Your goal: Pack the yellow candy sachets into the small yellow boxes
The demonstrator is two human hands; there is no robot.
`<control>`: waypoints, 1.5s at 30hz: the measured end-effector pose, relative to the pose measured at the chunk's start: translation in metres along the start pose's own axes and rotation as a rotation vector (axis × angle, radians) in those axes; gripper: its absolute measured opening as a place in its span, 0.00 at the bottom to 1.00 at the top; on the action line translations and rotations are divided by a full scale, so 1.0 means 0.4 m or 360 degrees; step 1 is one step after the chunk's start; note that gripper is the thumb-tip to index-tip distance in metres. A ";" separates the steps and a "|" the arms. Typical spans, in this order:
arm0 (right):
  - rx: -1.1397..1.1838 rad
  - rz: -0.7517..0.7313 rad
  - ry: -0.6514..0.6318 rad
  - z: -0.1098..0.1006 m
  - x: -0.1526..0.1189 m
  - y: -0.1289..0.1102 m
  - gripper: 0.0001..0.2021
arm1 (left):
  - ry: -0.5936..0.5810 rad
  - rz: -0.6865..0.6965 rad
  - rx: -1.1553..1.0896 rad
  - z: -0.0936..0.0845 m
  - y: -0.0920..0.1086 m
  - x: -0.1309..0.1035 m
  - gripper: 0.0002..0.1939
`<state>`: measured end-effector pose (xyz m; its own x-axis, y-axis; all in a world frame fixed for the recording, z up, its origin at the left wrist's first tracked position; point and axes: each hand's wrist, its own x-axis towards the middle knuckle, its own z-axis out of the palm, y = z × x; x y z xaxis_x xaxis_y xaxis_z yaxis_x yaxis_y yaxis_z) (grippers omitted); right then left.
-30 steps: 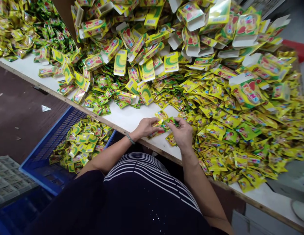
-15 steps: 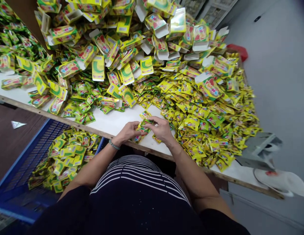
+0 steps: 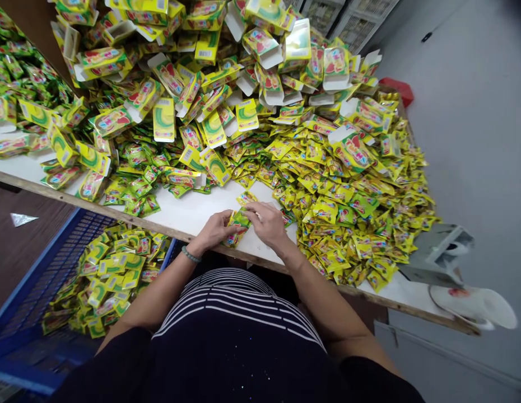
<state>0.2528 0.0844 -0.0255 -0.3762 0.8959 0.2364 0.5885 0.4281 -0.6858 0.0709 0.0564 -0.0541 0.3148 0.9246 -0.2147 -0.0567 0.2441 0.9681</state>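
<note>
Above the table's front edge, my left hand (image 3: 216,228) is closed around the lower side of a small yellow-and-green carton (image 3: 237,222), which lies tilted between my hands. The fingers of my right hand (image 3: 268,225) are pinched at the carton's upper end and partly hide it. Just beyond the fingertips a yellow sachet (image 3: 246,198) lies on the white tabletop (image 3: 193,208). To the right of my right hand spreads a large heap of yellow sachets (image 3: 328,210). Green sachets (image 3: 138,193) lie on the left.
Open-ended cartons (image 3: 214,129) are piled across the back of the table. Below the left edge stands a blue crate (image 3: 17,313) holding filled-looking cartons (image 3: 113,280). A grey device (image 3: 439,254) and a white jug-like container (image 3: 474,305) sit at the right end, beside the wall.
My right hand has shifted slightly left, its fingers now over the carton's upper end. The carton shows more between my hands. The whole view has moved a little.
</note>
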 end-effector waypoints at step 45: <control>0.0516 0.0374 0.0168 0.055 -0.048 0.033 0.12 | 0.0102 0.0128 0.0130 -0.015 -0.021 -0.038 0.20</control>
<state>0.2521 0.0704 -0.0543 -0.1731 0.9793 0.1050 0.3876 0.1658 -0.9068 0.0609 0.0421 -0.0596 0.2511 0.9576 -0.1410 -0.0013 0.1460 0.9893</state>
